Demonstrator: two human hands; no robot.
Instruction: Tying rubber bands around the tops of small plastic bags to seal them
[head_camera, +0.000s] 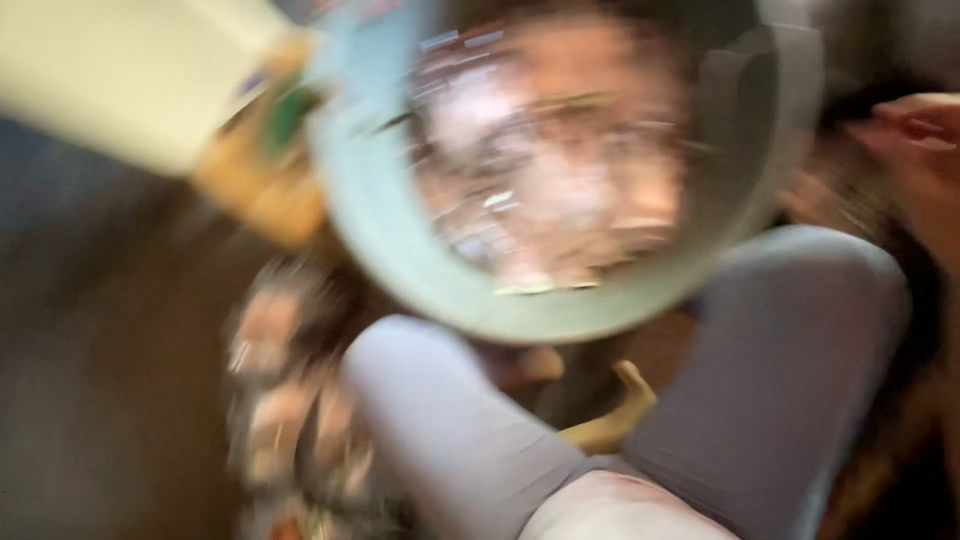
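Observation:
The whole view is smeared by motion. A large round basin with a pale green rim (400, 260) fills the upper middle, and pinkish-white contents (550, 160) show blurred inside it. My right hand (920, 135) enters at the right edge, close to the basin's right side; the blur hides whether it grips anything. I cannot see my left hand. My two knees in grey-lilac trousers (790, 350) rise below the basin. Between them lies a tan shape (615, 415) too blurred to identify.
A pale cream box-like object (120, 70) sits at the upper left, with a yellow-brown thing (255, 180) beside it. A patterned cloth or mat (280, 400) lies at the lower left on a dark brown floor (90, 380).

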